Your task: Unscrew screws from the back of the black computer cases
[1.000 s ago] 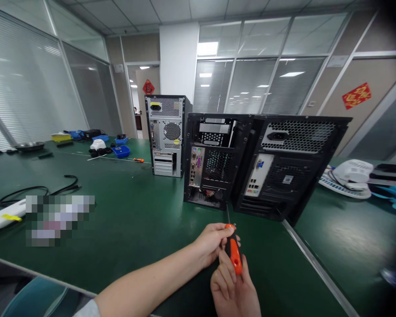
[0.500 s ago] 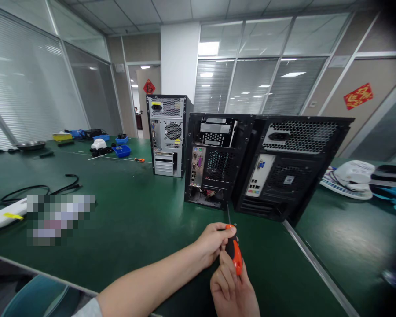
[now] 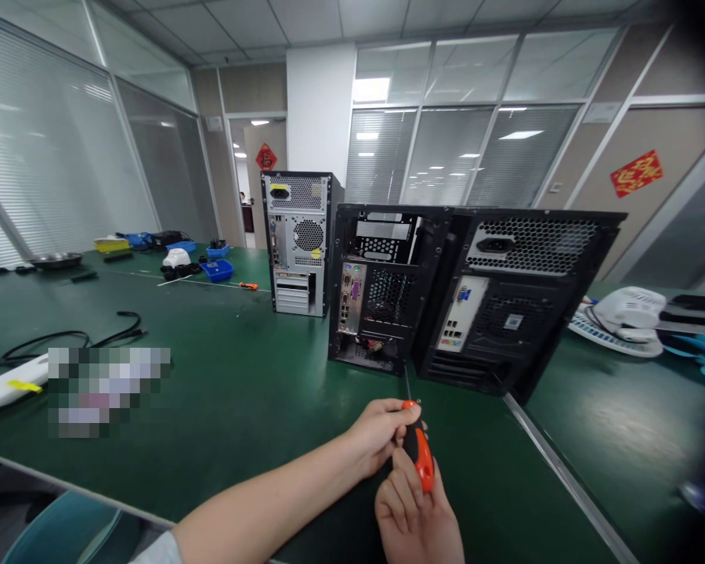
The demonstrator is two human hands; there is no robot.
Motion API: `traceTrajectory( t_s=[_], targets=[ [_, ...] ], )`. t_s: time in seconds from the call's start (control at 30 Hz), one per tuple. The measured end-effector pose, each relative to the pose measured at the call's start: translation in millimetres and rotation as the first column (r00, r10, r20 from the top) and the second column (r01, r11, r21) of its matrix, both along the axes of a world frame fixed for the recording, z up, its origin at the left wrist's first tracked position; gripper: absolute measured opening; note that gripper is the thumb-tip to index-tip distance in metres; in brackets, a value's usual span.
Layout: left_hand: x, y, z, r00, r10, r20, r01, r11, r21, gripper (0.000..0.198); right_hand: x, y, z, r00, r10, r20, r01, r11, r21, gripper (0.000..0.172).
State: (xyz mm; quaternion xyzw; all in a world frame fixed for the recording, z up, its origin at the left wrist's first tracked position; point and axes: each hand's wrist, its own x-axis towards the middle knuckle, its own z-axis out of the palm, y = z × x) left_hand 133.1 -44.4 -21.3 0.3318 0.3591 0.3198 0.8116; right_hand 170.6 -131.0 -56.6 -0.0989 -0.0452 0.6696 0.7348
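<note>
Both of my hands are on a screwdriver (image 3: 420,453) with an orange and black handle. My left hand (image 3: 383,432) pinches the front of the handle, near the shaft. My right hand (image 3: 414,505) wraps the rear end from below. The thin metal shaft points away from me; its tip reaches the lower right corner of an open black computer case (image 3: 408,313), seen from the back. Whether the tip touches the case I cannot tell. Against that case, on the right, stands another black computer case (image 3: 517,313), slightly turned.
A third computer tower (image 3: 302,243) stands behind on the left. Farther back lie an orange screwdriver (image 3: 247,287) and blue trays (image 3: 217,270). Black cables (image 3: 117,333) and a white power strip (image 3: 12,384) lie left. A white fan (image 3: 628,313) lies at the right.
Almost nothing differs. The view has shifted very slightly; both hands keep their hold on the screwdriver in the same place.
</note>
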Motion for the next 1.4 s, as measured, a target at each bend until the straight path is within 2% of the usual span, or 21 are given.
traceTrajectory(
  t_s=[0.3, 0.5, 0.73, 0.8, 0.87, 0.93, 1.0, 1.07, 1.13, 1.23, 1.33, 1.4],
  targets=[
    [-0.1, -1.6, -0.5, 1.000, -0.018, 0.017, 0.018, 1.000, 0.015, 0.007, 1.4, -3.5, 4.9, 0.988, -0.008, -0.152, -0.018, 0.986, -0.166, 0.018],
    [0.5, -4.0, 0.0, 0.999, -0.042, 0.007, 0.042, 0.999, 0.024, 0.009, 5.2, -8.1, 7.6, 0.983, 0.019, -0.181, -0.050, 0.984, -0.168, 0.019],
    [-2.2, -6.6, 10.4, 0.985, -0.083, -0.149, 0.095, 0.992, 0.080, 0.023, 10.3, -15.5, 7.4, 0.984, 0.041, -0.172, -0.071, 0.982, -0.177, 0.023],
    [-3.6, -4.5, 12.0, 0.967, -0.117, -0.225, 0.152, 0.978, 0.145, 0.027, 12.9, -16.6, 6.7, 0.987, 0.062, -0.150, -0.087, 0.982, -0.165, 0.026],
    [-6.7, -1.6, 14.5, 0.924, -0.157, -0.350, 0.253, 0.934, 0.251, 0.031, 16.5, -17.3, 5.5, 0.988, 0.081, -0.128, -0.100, 0.983, -0.152, 0.029],
    [-11.5, 1.2, 19.3, 0.848, -0.145, -0.510, 0.381, 0.836, 0.395, 0.035, 20.4, -18.0, 4.0, 0.990, 0.090, -0.110, -0.105, 0.984, -0.146, 0.032],
    [-16.8, 3.1, 26.6, 0.770, 0.047, -0.636, 0.453, 0.662, 0.597, 0.043, 23.8, -19.0, 2.5, 0.990, 0.106, -0.096, -0.119, 0.982, -0.144, 0.033],
    [-21.3, 4.8, 34.8, 0.714, 0.208, -0.668, 0.485, 0.541, 0.687, 0.045, 26.1, -20.6, 1.4, 0.988, 0.134, -0.075, -0.143, 0.980, -0.136, 0.033],
    [-24.4, 7.4, 42.5, 0.688, 0.342, -0.641, 0.486, 0.439, 0.756, 0.041, 27.6, -23.1, 0.2, 0.985, 0.167, -0.036, -0.170, 0.979, -0.115, 0.032],
    [-27.2, 15.5, 50.5, 0.644, 0.545, -0.537, 0.518, 0.206, 0.830, 0.034, 31.2, -28.7, -3.0, 0.977, 0.206, 0.046, -0.203, 0.977, -0.072, 0.032],
    [-28.4, 29.3, 52.8, 0.545, 0.753, -0.368, 0.593, -0.036, 0.805, 0.034, 39.4, -36.4, -7.1, 0.960, 0.238, 0.148, -0.233, 0.971, -0.053, 0.035],
    [-27.7, 40.0, 51.0, 0.487, 0.836, -0.254, 0.654, -0.156, 0.741, 0.042, 46.4, -42.6, -7.3, 0.935, 0.260, 0.242, -0.254, 0.965, -0.058, 0.039]
  ],
)
